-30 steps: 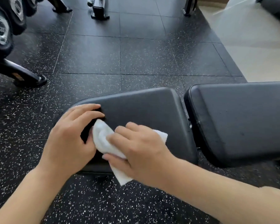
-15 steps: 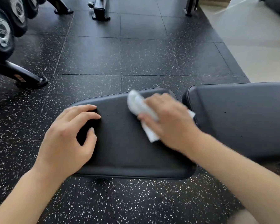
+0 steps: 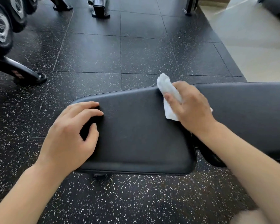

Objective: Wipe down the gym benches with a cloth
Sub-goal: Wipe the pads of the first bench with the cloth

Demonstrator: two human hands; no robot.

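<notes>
White cloth [image 3: 168,92] bunched at far right corner of black seat pad [image 3: 136,135], gripped in right hand [image 3: 191,107], fingers curled round it. Left hand [image 3: 71,135] resting on pad's left end, fingers loosely bent, holding nothing. Back pad [image 3: 249,113] just beside, right.

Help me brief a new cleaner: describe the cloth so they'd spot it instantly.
Find the black bench seat pad in the foreground. At its far right corner, the right hand grips the cloth, the only white, crumpled thing among dark pads and flooring.
</notes>
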